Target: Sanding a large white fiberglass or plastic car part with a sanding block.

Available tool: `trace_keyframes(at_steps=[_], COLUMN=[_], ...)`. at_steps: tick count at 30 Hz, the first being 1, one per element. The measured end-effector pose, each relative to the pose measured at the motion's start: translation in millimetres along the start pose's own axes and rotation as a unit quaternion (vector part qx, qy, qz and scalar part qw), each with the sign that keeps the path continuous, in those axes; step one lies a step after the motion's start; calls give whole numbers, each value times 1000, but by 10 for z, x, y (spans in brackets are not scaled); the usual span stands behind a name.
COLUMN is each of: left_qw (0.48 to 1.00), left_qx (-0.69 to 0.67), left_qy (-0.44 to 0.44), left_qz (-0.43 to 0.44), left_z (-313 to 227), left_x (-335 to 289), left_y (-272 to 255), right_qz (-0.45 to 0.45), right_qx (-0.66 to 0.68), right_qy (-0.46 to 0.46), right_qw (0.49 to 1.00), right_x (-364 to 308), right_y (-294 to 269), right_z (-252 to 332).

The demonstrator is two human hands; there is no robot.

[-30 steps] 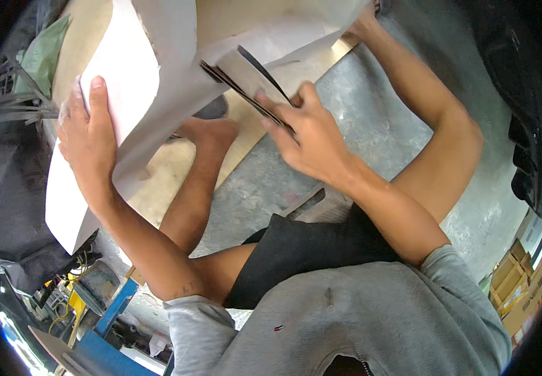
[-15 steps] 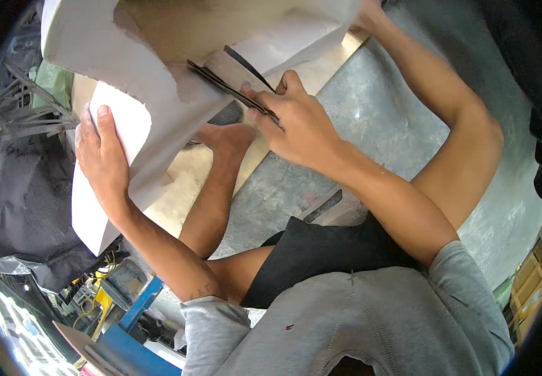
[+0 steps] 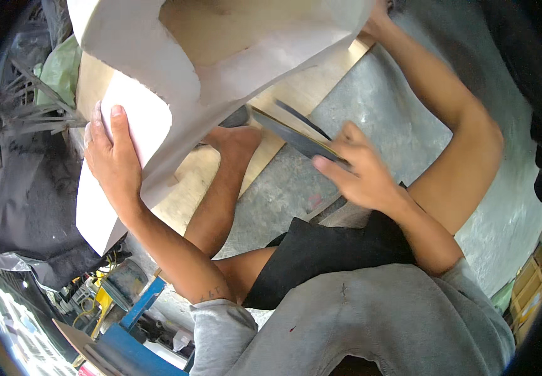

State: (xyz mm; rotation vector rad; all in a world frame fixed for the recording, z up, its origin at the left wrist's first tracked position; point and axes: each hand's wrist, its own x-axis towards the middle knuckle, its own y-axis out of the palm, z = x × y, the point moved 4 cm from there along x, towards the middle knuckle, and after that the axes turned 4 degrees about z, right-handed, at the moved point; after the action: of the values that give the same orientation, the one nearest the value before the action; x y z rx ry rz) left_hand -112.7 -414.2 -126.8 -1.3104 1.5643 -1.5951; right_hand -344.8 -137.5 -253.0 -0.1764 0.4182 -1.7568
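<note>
The white shell (image 3: 120, 37) stands at upper left over a pale board (image 3: 321, 78) on the grey floor (image 3: 371, 97), with the person seated before it. Work on the shell appears unfinished: its large opening is cut through, but the margin is wavy and bears small dark nicks. How much of the rim is finished, and how much is left, cannot be told.

Left hand (image 3: 113, 156): laid against the shell's outer face at its left flank; the fingers are extended and the thumb stands well apart from them, steadying the piece, it seems, rather than clasping it.

Right hand (image 3: 364, 168): the fingers are closed on a dark strip (image 3: 296, 137), pinched between thumb and forefinger. A second, thinner strip (image 3: 302, 119) projects above it. The dark strip's far tip lies near the shell's lower edge; contact cannot be made out.
</note>
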Motion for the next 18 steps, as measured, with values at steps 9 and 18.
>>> trace_keyframes(at_steps=[9, 18], left_qw=[999, 997], left_qx=[-50, -80], left_qy=[5, 14], left_qz=[-2, 2], left_z=[6, -57], left_x=[-13, 91], left_y=[21, -77], right_qz=[-114, -114], right_qx=[-13, -125], right_qy=[-9, 9], right_qw=[993, 986], right_x=[410, 764], right_y=[-107, 299], right_z=[160, 333])
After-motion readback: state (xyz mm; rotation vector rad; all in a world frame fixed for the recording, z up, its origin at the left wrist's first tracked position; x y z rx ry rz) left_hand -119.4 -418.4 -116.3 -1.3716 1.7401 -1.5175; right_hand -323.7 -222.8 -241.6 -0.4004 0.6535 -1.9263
